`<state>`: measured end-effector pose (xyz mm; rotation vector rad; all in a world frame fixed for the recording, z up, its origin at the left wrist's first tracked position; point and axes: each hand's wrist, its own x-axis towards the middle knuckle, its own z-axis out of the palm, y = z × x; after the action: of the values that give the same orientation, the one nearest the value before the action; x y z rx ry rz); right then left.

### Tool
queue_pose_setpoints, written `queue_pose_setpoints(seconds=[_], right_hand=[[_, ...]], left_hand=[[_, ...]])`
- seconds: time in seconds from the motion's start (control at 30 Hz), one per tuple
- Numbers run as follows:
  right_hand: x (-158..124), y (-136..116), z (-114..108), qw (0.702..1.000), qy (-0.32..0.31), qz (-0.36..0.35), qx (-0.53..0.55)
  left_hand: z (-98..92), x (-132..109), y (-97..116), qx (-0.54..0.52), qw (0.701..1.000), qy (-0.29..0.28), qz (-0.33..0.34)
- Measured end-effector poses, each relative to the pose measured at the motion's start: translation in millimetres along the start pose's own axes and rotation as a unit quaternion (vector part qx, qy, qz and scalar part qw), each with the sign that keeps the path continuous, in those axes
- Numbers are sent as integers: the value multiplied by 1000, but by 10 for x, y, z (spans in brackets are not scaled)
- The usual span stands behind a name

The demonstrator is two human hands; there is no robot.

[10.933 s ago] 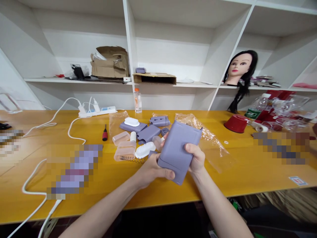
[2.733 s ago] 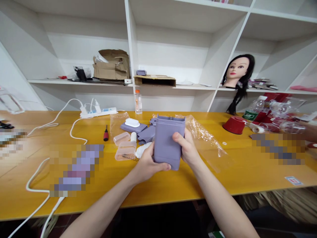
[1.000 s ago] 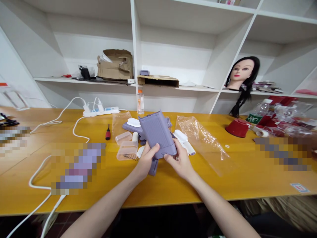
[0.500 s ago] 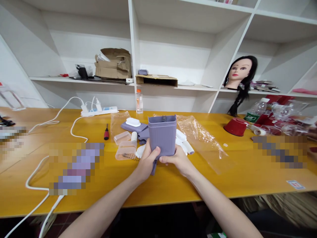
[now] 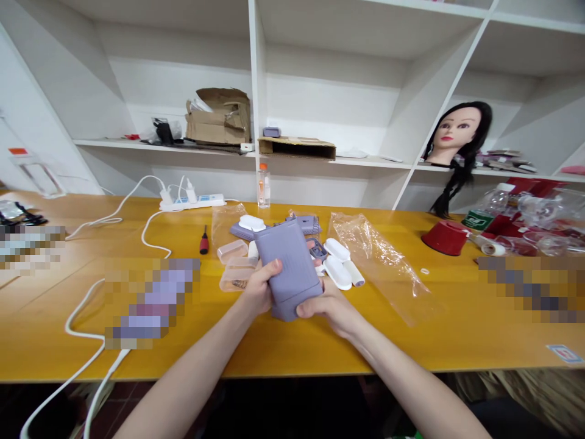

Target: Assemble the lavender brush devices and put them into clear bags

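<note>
A purple-grey plastic housing [image 5: 292, 259], box-shaped and ribbed, is held tilted above the table between both hands. My left hand [image 5: 259, 288] grips its left side, thumb on the broad face. At the lower right corner, my right hand [image 5: 333, 306] closes on it, thumb along the bottom end; some of its fingers are hidden behind. White oval parts [image 5: 338, 272] lie to the right of the housing. On the left sit clear plastic boxes [image 5: 235, 275], one with a metal spring. Behind are flat purple parts [image 5: 309, 224] and a white oval piece [image 5: 251, 223].
A red-and-black screwdriver [image 5: 203, 242] lies left of the parts, and a clear plastic bag [image 5: 381, 274] on the right. Farther back are a power strip [image 5: 201, 202] and a clear bottle [image 5: 264, 188]. A red cup [image 5: 445, 238] and a mannequin head [image 5: 459, 131] are at right.
The housing has tipped and turned, so its open top and the spring in it no longer show. Both hands still hold it. The camera view has shifted slightly left.
</note>
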<state>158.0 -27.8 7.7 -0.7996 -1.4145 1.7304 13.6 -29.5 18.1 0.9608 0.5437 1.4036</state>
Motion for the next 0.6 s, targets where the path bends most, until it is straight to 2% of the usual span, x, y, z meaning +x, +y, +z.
queue_pose_setpoints(seconds=[0.1,0.23,0.37,0.5,0.6], right_hand=[[-24,24,34,1000,-13,6,-6],[-35,76,76,1000,3,-5,25],[-19,109,84,998,9,-15,53],[-2,118,41,998,-15,-12,53],[11,133,0,998,-42,-5,47]], left_hand=[[-1,-4,-5,-72,993,-81,-36],[-18,-5,-71,-92,994,-48,-34],[-2,-30,-58,-97,994,-41,-24],[24,-62,-15,-90,995,-29,-10],[19,-66,-23,-83,996,-42,-12]])
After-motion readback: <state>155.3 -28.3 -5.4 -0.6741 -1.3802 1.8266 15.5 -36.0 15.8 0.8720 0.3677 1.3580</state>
